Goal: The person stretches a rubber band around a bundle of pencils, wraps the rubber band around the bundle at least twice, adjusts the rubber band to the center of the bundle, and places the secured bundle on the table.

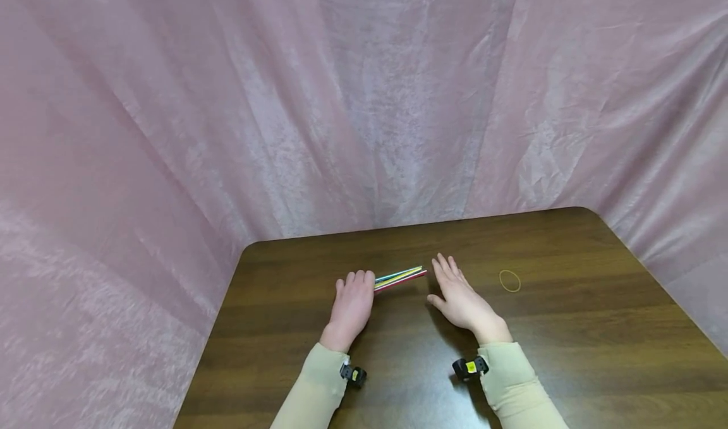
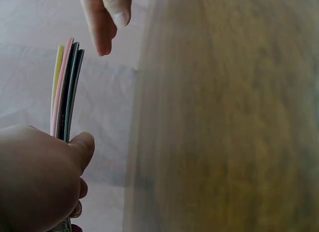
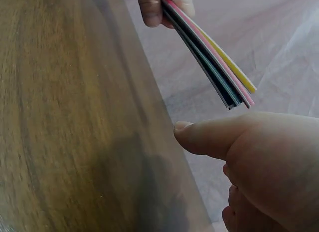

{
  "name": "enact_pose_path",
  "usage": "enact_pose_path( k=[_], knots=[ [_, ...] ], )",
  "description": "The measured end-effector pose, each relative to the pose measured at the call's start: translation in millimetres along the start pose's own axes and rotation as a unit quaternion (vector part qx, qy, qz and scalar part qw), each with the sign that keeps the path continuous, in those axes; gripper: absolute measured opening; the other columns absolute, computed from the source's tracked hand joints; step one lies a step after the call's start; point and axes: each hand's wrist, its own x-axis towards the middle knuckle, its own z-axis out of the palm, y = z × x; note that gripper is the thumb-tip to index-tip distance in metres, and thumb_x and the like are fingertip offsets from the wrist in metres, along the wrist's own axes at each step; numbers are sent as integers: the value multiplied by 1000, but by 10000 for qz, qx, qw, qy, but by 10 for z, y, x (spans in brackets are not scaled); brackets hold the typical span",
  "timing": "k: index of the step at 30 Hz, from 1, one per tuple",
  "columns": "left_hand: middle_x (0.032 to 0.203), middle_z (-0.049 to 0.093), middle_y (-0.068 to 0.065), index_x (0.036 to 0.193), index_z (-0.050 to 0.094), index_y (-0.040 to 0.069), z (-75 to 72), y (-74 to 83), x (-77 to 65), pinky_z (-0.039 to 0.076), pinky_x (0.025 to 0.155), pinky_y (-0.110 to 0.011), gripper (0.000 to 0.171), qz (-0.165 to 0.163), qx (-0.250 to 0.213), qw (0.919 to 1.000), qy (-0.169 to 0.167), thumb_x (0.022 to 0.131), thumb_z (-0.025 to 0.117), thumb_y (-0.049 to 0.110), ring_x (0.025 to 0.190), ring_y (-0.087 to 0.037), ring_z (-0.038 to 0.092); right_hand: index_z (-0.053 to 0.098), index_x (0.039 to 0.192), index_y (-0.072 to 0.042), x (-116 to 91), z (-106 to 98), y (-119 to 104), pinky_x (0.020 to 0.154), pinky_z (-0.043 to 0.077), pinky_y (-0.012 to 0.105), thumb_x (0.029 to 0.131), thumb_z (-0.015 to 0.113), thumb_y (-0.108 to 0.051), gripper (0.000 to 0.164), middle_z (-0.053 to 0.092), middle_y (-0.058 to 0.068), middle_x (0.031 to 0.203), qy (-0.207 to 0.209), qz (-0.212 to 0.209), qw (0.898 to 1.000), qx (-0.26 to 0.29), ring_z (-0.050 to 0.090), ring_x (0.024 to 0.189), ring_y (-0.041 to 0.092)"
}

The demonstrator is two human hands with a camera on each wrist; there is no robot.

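My left hand (image 1: pixel 352 299) grips a bundle of thin, flat coloured strips (image 1: pixel 400 278), its fingers curled round one end. The free ends point right and fan apart a little; yellow, pink and dark strips (image 2: pixel 65 92) show in the left wrist view. Just past those ends is my right hand (image 1: pixel 459 297), its fingers straight and thumb spread, holding nothing. In the right wrist view a small space separates the strips' tips (image 3: pixel 241 100) from the right thumb (image 3: pixel 204 137). What kind of strips they are is unclear, and their gripped part is hidden by the left hand.
A thin yellow rubber band (image 1: pixel 510 281) lies on the brown wooden table (image 1: pixel 597 328), right of the right hand. Pink curtains (image 1: pixel 398 100) hang behind the table's far edge and along its sides. Each wrist wears a small black camera (image 1: pixel 470 368).
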Motion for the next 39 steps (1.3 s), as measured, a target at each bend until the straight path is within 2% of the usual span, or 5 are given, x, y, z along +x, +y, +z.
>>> enact_pose_path(
  k=[8,18,25,33,39],
  knots=[
    [101,63,-9,110,57,8,-17,-23,-98,38,78,-44,16,-42,-234,9997,18,104,71,16,93,-29,53,25,161,15,-23,-69,-72,125,17,63,104,69,-12,78,16,33,172,205,-199,9996,-10,8,159,51],
    [102,63,-7,111,57,10,-115,7,-73,38,79,-43,16,1,-295,9996,8,104,71,13,93,-27,52,25,162,13,-26,-106,-161,126,17,61,103,70,-12,79,16,31,172,258,-284,9992,-77,7,161,48],
    [106,63,-7,115,59,10,-190,95,-43,39,81,-44,13,130,-293,9994,-136,105,66,4,97,-27,53,26,163,11,-12,-66,-228,126,15,61,103,72,-17,81,15,30,173,281,1,9995,-151,5,161,47],
    [113,64,-7,122,59,10,-178,129,-20,41,87,-45,23,25,-430,9983,-381,103,70,7,102,-27,53,17,163,14,17,-30,-258,125,14,61,104,71,-18,86,9,32,173,95,144,9997,177,3,160,49],
    [113,64,-8,123,58,10,-174,127,-24,41,88,-46,27,14,-462,9983,-350,101,73,8,102,-27,52,18,163,14,-7,-73,-217,125,13,64,104,69,-16,83,10,33,173,52,244,9994,238,2,160,50]
  ],
)
